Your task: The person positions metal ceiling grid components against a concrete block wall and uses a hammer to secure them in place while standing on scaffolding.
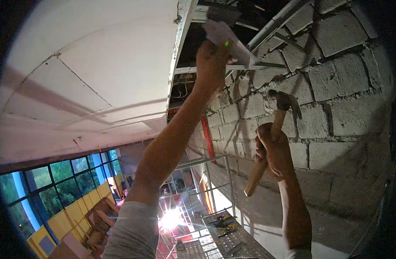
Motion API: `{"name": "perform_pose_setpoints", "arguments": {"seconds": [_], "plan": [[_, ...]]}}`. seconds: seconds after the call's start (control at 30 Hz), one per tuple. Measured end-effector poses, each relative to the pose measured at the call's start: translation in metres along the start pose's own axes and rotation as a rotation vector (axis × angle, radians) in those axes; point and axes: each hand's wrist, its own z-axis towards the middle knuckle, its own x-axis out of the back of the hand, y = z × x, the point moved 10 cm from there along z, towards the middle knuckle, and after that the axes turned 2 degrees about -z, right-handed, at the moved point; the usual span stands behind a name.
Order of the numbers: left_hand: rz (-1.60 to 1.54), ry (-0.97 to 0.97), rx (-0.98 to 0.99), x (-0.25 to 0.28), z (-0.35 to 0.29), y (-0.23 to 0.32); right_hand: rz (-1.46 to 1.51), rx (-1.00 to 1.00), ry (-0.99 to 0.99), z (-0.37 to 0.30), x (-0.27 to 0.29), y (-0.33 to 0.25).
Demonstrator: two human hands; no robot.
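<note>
My left hand [212, 58] is raised to the opening along the ceiling's edge, its fingers closed on a pale, jagged, sheet-like piece [232, 41]. Blur hides exactly what that piece is. Lower and to the right, my right hand [273, 149] is wrapped around the wooden handle of a claw hammer [281, 103]. The hammer's head points up, in front of the block wall [345, 77]. Beside my left hand runs the cut edge of the white ceiling panel [120, 56], with metal ceiling channels [275, 26] across the dark gap.
Below is a perforated scaffold platform [245, 244] with several hand tools [226, 224] on it. Metal scaffold frames [228, 181] rise beyond. A red pipe [208, 136] runs along the wall. A bright lamp [171, 219] shines from below, and windows [64, 185] line the far left.
</note>
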Motion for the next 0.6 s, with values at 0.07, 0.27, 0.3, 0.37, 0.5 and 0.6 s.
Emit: {"name": "perform_pose_setpoints", "arguments": {"seconds": [0.07, 0.27, 0.3, 0.37, 0.5, 0.6], "plan": [[0.153, -0.059, -0.036, -0.013, -0.016, 0.006, -0.105, 0.038, 0.060, 0.003, 0.005, -0.005], [-0.361, 0.121, 0.414, -0.004, -0.078, -0.021, -0.086, -0.007, 0.067, 0.006, 0.009, 0.002], [-0.393, 0.184, 0.508, 0.001, -0.087, -0.027, -0.094, -0.008, 0.074, 0.005, 0.011, 0.001], [-0.438, 0.248, 0.606, 0.005, -0.096, -0.038, -0.091, 0.013, 0.044, 0.002, 0.009, -0.002], [-0.463, 0.296, 0.438, 0.015, -0.092, -0.027, -0.124, -0.028, 0.073, -0.009, 0.010, 0.004], [-0.306, 0.322, 0.263, 0.028, -0.077, 0.001, -0.211, -0.036, 0.059, -0.016, 0.010, 0.007]]}}
